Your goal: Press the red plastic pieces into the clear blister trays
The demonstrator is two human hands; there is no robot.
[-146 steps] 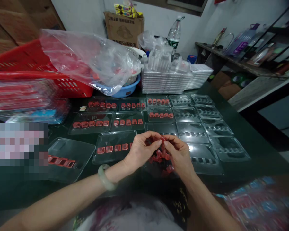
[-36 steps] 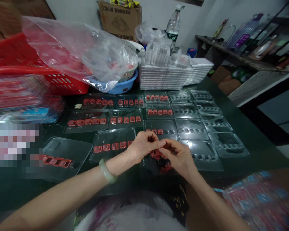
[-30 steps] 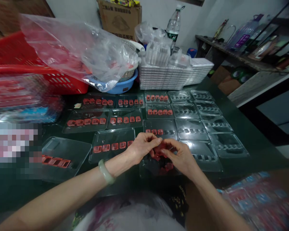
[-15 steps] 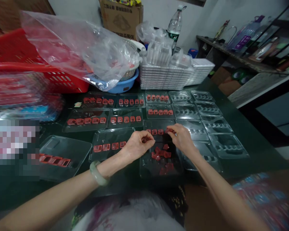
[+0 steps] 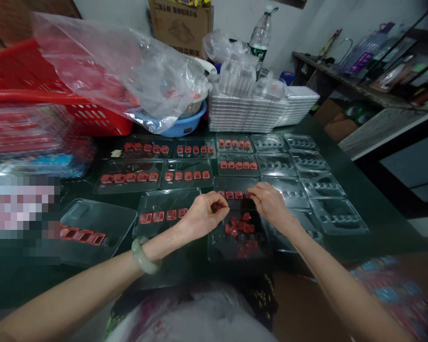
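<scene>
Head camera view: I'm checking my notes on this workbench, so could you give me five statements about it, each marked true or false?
1. The right hand has its fingertips at a red piece in a clear tray. True.
2. The pale green bangle is on the right wrist. False: the bangle is on the left wrist.
3. A pile of loose red pieces lies nearer the person than that tray. True.
4. The bottle with the green label lies on its side. False: the bottle stands upright.
5. The blue basin is right of the tall tray stack in the picture. False: the basin is left of the stack.
</scene>
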